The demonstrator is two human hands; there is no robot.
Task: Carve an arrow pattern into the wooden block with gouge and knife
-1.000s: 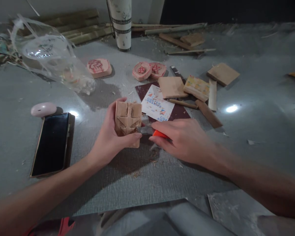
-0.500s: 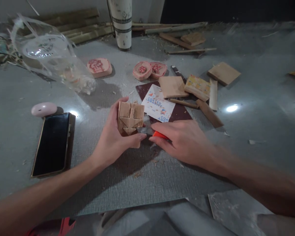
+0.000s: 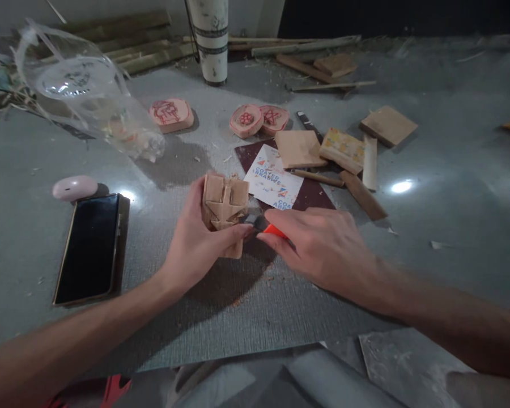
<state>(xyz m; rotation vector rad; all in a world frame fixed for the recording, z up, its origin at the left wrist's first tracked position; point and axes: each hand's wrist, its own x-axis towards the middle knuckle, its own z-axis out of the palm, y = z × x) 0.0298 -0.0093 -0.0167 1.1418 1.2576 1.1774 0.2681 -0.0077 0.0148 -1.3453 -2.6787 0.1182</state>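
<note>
My left hand (image 3: 195, 238) is closed around a small wooden block (image 3: 239, 195) with a raised, arrow-like shape carved on its face. The thumb lies along the block's lower right side. My right hand (image 3: 323, 243) grips a utility knife (image 3: 274, 230) by its orange handle. Its grey blade points left and meets the block's right edge beside my left thumb; whether the tip is in the wood I cannot tell. Fine wood dust lies on the table below the block.
Sandpaper (image 3: 274, 175) lies behind my hands, with wooden pieces (image 3: 300, 148) to the right. Pink carved blocks (image 3: 246, 120) sit farther back. A phone (image 3: 91, 249), a pink oval case (image 3: 75, 187) and a plastic bag (image 3: 76, 85) are on the left. A tumbler (image 3: 212, 42) stands at the back.
The knife blade has shifted slightly up and right along the block's edge. My left thumb has moved up a little, showing more of the block's lower end.
</note>
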